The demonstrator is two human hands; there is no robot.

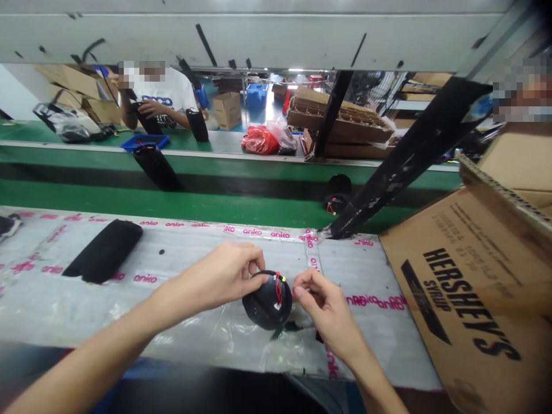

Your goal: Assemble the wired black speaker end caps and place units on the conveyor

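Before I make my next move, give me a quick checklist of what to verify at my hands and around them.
1. Left hand has its grip on the black round piece: ok, at the rim.
2. Right hand touching the piece: cannot tell; its fingertips are right beside it.
3. Red wires tucked away: not ok, they show on the side facing the camera.
4. White connector plugged in: cannot tell, too small.
5. Flat black piece apart from both hands: ok.
6. Hershey's box apart from the right hand: ok.
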